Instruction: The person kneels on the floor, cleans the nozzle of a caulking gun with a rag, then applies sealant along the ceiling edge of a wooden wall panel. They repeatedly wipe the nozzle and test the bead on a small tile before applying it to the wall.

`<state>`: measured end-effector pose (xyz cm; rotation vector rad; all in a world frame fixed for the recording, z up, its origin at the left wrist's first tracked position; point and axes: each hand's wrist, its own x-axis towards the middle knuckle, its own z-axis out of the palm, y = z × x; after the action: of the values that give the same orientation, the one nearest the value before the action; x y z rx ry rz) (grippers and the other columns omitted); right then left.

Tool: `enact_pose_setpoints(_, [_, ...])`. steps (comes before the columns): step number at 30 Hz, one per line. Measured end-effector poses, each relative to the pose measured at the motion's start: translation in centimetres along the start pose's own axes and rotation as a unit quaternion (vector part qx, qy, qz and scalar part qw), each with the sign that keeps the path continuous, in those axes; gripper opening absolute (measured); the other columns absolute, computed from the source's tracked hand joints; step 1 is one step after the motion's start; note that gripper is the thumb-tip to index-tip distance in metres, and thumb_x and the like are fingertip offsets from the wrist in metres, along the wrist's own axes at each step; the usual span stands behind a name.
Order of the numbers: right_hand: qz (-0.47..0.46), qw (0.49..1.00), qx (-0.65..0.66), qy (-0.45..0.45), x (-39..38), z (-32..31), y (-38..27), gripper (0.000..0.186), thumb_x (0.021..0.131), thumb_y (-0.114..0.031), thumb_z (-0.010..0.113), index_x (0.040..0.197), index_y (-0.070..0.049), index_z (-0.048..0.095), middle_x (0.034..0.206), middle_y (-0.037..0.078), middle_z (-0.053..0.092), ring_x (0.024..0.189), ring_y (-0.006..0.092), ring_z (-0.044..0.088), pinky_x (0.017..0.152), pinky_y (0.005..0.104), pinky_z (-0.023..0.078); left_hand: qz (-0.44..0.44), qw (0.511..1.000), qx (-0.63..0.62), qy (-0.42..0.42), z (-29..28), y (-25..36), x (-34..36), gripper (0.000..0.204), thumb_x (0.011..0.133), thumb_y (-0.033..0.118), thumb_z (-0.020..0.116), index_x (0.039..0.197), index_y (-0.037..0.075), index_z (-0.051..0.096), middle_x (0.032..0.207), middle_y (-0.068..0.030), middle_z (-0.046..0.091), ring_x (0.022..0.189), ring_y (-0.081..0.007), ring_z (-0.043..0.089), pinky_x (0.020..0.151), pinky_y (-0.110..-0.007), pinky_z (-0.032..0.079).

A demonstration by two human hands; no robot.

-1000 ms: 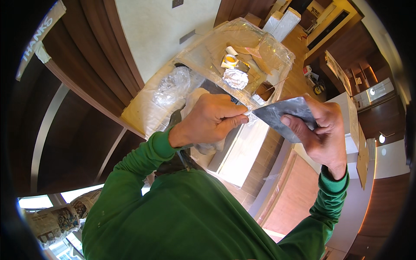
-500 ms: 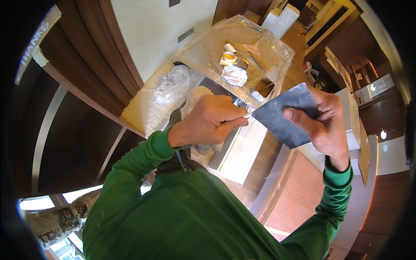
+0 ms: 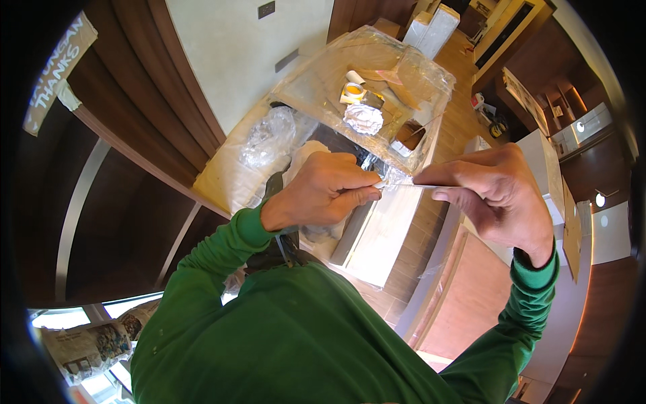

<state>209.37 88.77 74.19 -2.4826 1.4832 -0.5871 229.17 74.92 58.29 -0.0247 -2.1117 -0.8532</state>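
My left hand [image 3: 330,188] is closed in a pinch, thumb against forefinger, around a small white piece [image 3: 381,184] too small to name. Facing it, my right hand [image 3: 498,195] pinches a sheet of sandpaper [image 3: 420,187] between thumb and fingers. The sheet is turned edge-on, so only a thin pale line of it shows, its far end close to the white piece; whether they touch I cannot tell. Both hands are raised in front of my chest, in green sleeves.
Beyond my hands stands a plastic-covered table [image 3: 303,84]. On it lie a crumpled white cloth [image 3: 363,119], a roll of yellow tape [image 3: 353,91] and clear plastic [image 3: 269,138]. A white panel [image 3: 377,246] lies below my hands. Dark wood panelling [image 3: 145,74] rises at left.
My right hand has turned the sandpaper from its dark flat face to edge-on and brought its fingers nearer my left hand. The left hand has barely moved.
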Motion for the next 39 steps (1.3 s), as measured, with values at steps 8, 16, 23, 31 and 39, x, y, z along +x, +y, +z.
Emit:
enact_pose_setpoints(8, [0.324, 0.887, 0.328, 0.014, -3.0, 4.9, 0.9, 0.021, 0.087, -0.014, 0.077, 0.099, -0.001, 0.066, 0.076, -0.003, 0.063, 0.064, 0.003, 0.049, 0.053, 0.024, 0.037, -0.039, 0.999, -0.038, -0.002, -0.8, -0.1, -0.2, 0.019, 0.08, 0.009, 0.081, 0.096, 0.001, 0.075, 0.066, -0.0089, 0.062, 0.057, -0.022, 0.054, 0.054, -0.034, 0.038])
enact_pose_setpoints(16, [0.261, 0.912, 0.316, -0.024, -1.6, 7.5, 0.4, 0.029, 0.095, -0.017, 0.068, 0.118, 0.0, 0.065, 0.083, 0.0, 0.056, 0.073, 0.0094, 0.046, 0.065, 0.0275, 0.039, -0.035, 0.998, -0.054, 0.003, -1.0, 0.6, -0.2, 0.019, 0.082, 0.011, 0.08, 0.097, 0.001, 0.076, 0.067, -0.0072, 0.061, 0.057, -0.0199, 0.051, 0.055, -0.034, 0.036])
enact_pose_setpoints(23, [0.253, 0.923, 0.286, -0.051, -1.3, 6.8, 0.1, 0.031, 0.098, -0.019, 0.067, 0.122, 0.0, 0.065, 0.08, 0.001, 0.055, 0.072, 0.0074, 0.043, 0.063, 0.0261, 0.038, -0.029, 0.998, -0.057, -0.003, -1.2, 0.4, -0.5, 0.022, 0.082, 0.012, 0.08, 0.1, 0.001, 0.076, 0.067, -0.0076, 0.061, 0.058, -0.0198, 0.051, 0.055, -0.034, 0.035])
enact_pose_setpoints(31, [0.231, 0.933, 0.269, -0.06, -0.8, 6.9, 0.6, 0.03, 0.098, -0.019, 0.066, 0.122, 0.0, 0.065, 0.078, 0.004, 0.058, 0.071, 0.0098, 0.046, 0.065, 0.028, 0.041, -0.023, 0.999, -0.04, 0.0, -1.1, 0.2, -0.6, 0.025, 0.08, 0.011, 0.082, 0.101, 0.0, 0.075, 0.07, -0.0086, 0.065, 0.059, -0.0208, 0.051, 0.056, -0.035, 0.036])
enact_pose_setpoints(39, [0.247, 0.929, 0.265, -0.07, -0.5, 6.0, 0.2, 0.022, 0.096, -0.015, 0.063, 0.111, 0.002, 0.065, 0.077, 0.014, 0.06, 0.07, 0.0167, 0.053, 0.068, 0.0335, 0.046, -0.016, 0.999, -0.051, 0.003, -0.8, 0.1, -0.5, 0.023, 0.079, 0.009, 0.082, 0.1, 0.0, 0.075, 0.071, -0.0083, 0.067, 0.059, -0.021, 0.052, 0.056, -0.035, 0.037])
